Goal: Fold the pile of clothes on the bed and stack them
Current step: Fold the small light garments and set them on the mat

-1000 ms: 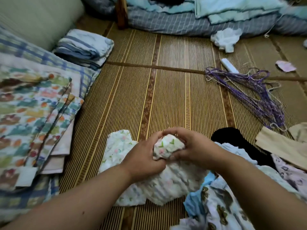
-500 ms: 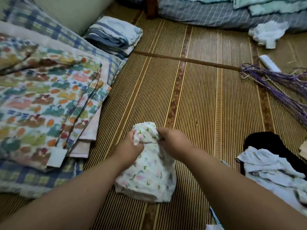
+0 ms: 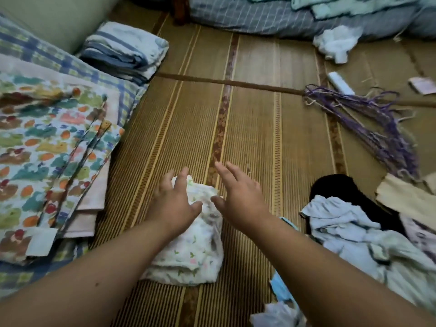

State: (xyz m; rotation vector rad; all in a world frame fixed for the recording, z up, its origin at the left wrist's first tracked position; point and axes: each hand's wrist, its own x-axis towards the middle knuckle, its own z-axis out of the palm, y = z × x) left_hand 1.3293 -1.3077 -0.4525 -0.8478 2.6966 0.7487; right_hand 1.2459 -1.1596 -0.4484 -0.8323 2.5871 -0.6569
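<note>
Folded white floral cloth lies at 6 o'clock on striped straw mat, released left hand touching it, released right hand spread beside; crumpled pale-blue clothes at 4 o'clock.

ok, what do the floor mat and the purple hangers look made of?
Floor mat: looks like woven rush or bamboo, matte; fine ribbed weave shows. Purple hangers: thin wire, probably plastic-coated; slim bent rods, uniform colour.
</note>
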